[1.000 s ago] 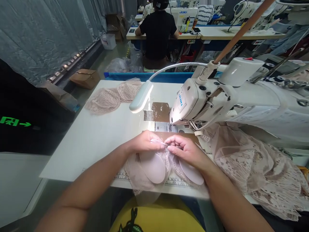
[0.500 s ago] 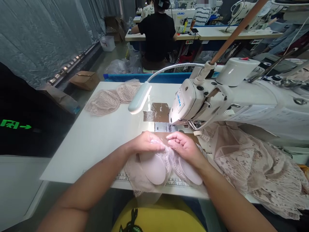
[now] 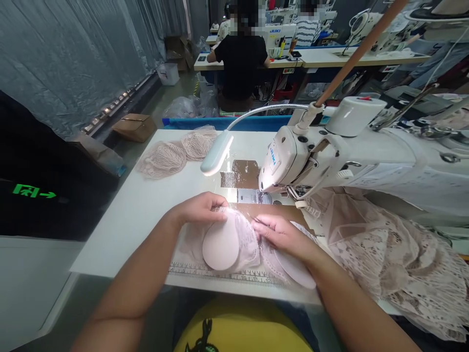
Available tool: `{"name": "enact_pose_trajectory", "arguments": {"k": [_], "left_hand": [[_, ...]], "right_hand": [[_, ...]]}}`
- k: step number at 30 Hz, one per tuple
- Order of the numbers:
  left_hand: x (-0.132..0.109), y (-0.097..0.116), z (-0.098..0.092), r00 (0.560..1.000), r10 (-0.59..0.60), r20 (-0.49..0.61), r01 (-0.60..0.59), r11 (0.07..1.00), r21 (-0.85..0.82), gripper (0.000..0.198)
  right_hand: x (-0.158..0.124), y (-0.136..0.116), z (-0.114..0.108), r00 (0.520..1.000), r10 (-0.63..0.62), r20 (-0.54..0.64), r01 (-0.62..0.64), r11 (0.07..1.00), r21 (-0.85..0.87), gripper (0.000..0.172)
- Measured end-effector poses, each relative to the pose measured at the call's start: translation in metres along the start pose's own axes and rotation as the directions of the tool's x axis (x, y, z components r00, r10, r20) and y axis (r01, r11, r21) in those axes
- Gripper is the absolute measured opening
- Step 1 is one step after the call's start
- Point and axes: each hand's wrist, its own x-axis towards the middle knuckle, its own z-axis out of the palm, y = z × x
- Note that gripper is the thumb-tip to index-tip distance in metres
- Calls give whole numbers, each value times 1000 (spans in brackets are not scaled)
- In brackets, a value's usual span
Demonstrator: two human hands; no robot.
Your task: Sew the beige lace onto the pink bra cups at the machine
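A pale pink lace bra (image 3: 248,243) with round cup pads lies at the table's front edge, over a printed ruler strip (image 3: 256,278). My left hand (image 3: 205,207) pinches the top edge of the left cup, thumb in front. Around the inner edge of the right cup, my right hand (image 3: 280,231) has its fingers closed on the lace. Something thin and dark shows at its fingertips, too small to name. The right pad (image 3: 295,264) is partly hidden under my right wrist. Just beyond the hands is the needle area of a white sewing machine (image 3: 280,161).
A lamp (image 3: 217,152) on a bendable neck hangs over the table. Beige lace cups (image 3: 164,157) lie at the back left. Heaped lace fabric (image 3: 395,254) fills the right side under the machine arm. A person in black (image 3: 241,63) sits at another table ahead.
My left hand has moved left along the bra, away from my right hand, and the left cup now lies more spread out. My right hand has come slightly nearer. The view has shifted a little.
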Motion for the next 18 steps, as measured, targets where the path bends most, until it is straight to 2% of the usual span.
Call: {"name": "enact_pose_trajectory", "arguments": {"k": [2,4,8,11,15,18], "left_hand": [[2,2,5,1000,12,-8,-12,1000,-10,20],[5,3,12,1000,26,-8,-26,1000,-1,20],[11,6,26,996,85,-24,-85,996,13,21],[15,7,34,992,112,-63,-113,994,-14,25],[18,4,41,994,79,-77,-86,993,-85,28],[20,0,44,996,25,-81,-35,991,-131,30]], "right_hand": [[2,2,3,993,17,-113,-9,997,72,31],[5,4,6,986,16,-168,0,995,97,32],[7,5,12,981,-17,-192,16,1000,-5,21],[6,4,14,974,-41,-225,31,998,-45,21],[5,4,14,969,-59,-242,45,997,-62,27],[6,3,15,940,-132,-314,96,987,-126,26]]}}
